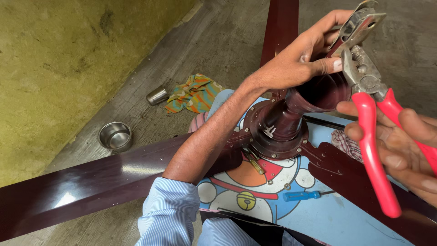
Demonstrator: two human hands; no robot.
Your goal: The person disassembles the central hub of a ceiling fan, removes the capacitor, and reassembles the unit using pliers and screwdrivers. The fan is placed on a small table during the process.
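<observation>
Red-handled pliers (pixel 371 98) in right fingers (pixel 400 161), left fingers (pixel 318 64) on maroon cup (pixel 318 93)

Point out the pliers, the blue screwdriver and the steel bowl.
pliers (pixel 374 150), head view, on the nearer red handle.
blue screwdriver (pixel 301 196), head view, on its blue handle.
steel bowl (pixel 115 136), head view, on its inside bottom.

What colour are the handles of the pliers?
Red, seen in the head view: the pliers are in the right hand.
</observation>
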